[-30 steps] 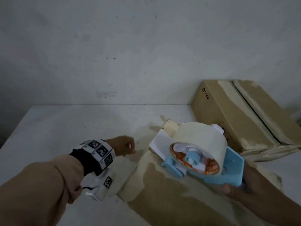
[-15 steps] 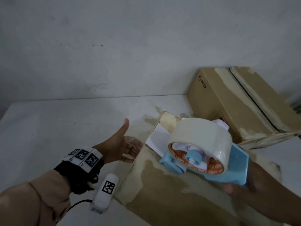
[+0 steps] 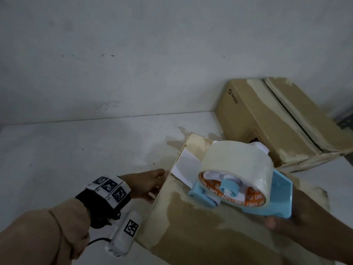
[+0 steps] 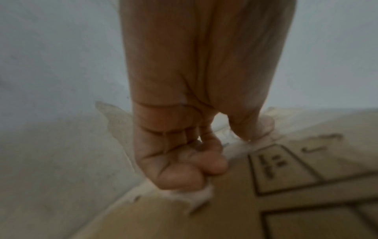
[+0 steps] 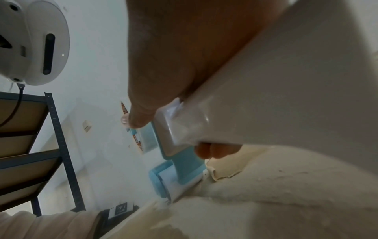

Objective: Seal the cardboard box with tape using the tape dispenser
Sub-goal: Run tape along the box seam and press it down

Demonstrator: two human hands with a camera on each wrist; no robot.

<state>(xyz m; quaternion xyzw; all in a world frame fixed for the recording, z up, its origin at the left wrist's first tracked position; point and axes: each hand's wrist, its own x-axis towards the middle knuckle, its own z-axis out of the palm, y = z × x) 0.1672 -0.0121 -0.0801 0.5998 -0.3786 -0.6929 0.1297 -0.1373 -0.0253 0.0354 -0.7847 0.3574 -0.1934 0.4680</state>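
A worn cardboard box lies in front of me on a white table. On its top rests a blue tape dispenser with a large clear tape roll; its front roller touches the lid near a white label. My right hand grips the dispenser's handle, and in the right wrist view this hand wraps the white and blue handle. My left hand holds the box's left top edge. In the left wrist view this hand has curled fingers on the box wall and the thumb on the rim.
A second, larger cardboard box stands at the back right against the wall. The white table stretches left of the boxes. A metal shelf rack shows in the right wrist view.
My left hand left the table beside the box, opened with the thumb up, then moved right onto the box's left edge. The dispenser stays on the lid in my right hand.
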